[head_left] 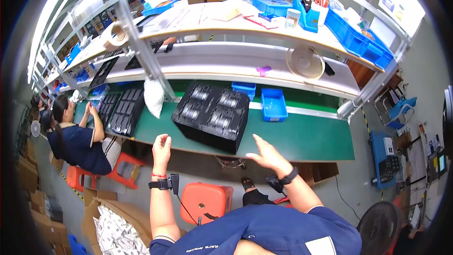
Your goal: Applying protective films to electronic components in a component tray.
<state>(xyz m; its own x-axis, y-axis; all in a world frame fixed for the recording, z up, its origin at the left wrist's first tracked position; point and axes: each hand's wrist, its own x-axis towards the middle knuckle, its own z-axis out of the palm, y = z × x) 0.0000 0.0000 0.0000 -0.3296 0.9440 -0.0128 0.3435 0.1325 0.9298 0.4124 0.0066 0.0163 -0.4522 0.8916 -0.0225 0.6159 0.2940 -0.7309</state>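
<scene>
Black tray stack (210, 113) stands centrally on the green bench (302, 137); nearer, left hand (161, 149) loosely curled, right hand (270, 155) open, thumb apart, both apparently empty; sound handling would call for opposed palms, stack kept level

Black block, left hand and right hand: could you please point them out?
Black block (210, 107), head view: top face.
Left hand (161, 151), head view: below the fingers.
Right hand (270, 155), head view: its back.

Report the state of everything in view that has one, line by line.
Left hand: raised, fingers partly curled
Right hand: open, nothing held
Black compartment tray: upright, loaded
Larger blue bench bin: open-topped
Nearest red stool: unoccupied
Cardboard carton: open, filled with white packets
Black floor fan: upright; running or not, unclear
</scene>
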